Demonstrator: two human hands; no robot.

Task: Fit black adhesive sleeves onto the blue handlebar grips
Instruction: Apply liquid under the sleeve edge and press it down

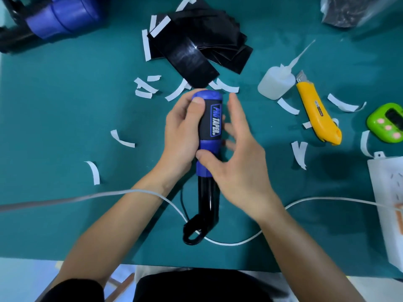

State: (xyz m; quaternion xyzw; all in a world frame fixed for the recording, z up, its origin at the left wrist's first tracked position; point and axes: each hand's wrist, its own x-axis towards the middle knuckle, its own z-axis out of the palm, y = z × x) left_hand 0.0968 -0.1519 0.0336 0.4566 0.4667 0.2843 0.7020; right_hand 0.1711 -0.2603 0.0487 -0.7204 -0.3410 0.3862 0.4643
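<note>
A blue handlebar grip (209, 147) on a black bar (207, 199) is held upright-away over the green mat. A black sleeve (212, 120) printed "PRO TAPER" is wrapped round its middle. My left hand (183, 131) grips the grip from the left, thumb on the sleeve near the top. My right hand (237, 158) is at the right side, its thumb pressing the blue part below the sleeve, its fingers spread and blurred beside the grip. A pile of black adhesive sleeves (196, 42) lies beyond.
White backing strips (146, 88) are scattered on the mat. A glue bottle (277, 81), yellow utility knife (316, 112) and green timer (388, 125) lie right. More blue grips (63, 16) sit top left. A white cable (235, 243) loops near me, with a white box (390, 203) at right.
</note>
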